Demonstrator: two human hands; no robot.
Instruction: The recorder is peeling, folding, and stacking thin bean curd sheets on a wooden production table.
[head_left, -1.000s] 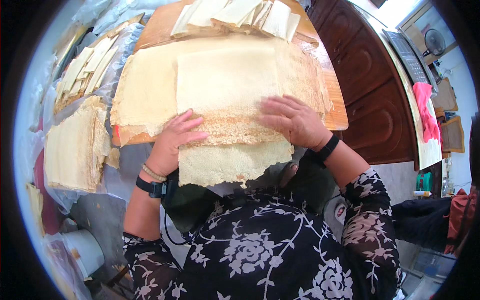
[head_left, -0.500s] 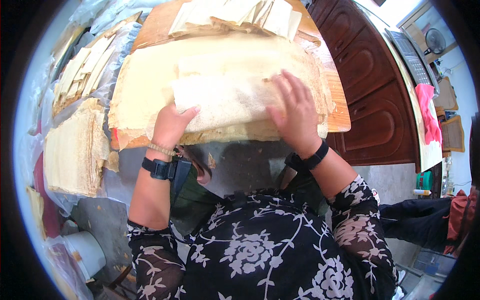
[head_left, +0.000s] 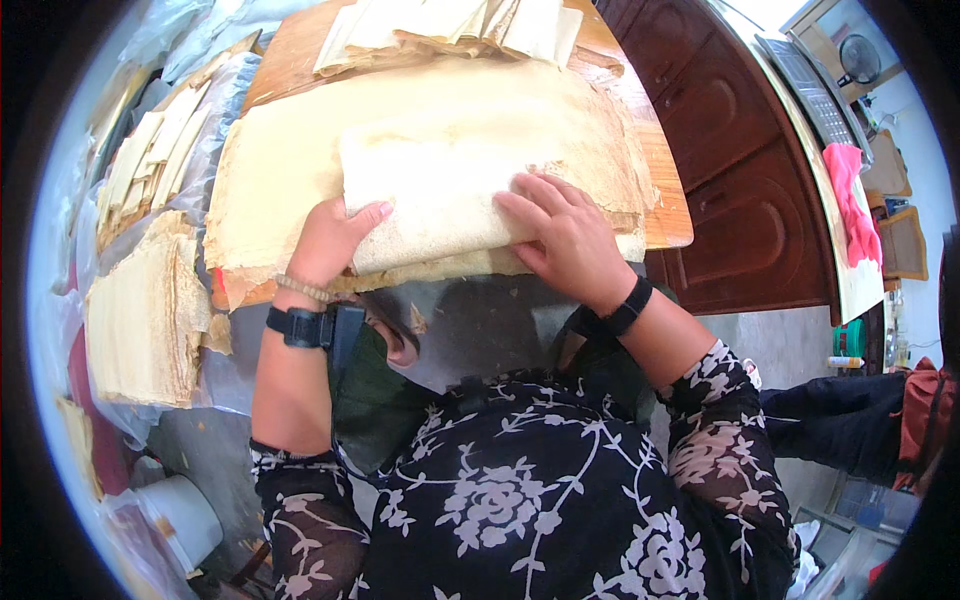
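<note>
Folded sheet | between left hand, thumb atop, grip unclear | right hand, fingers splayed atop | hands apart

No lettering, number, label or sign can be read. On the small white bottle at the right, beside the green container, any marking is shown too small for words to be made out.
</note>
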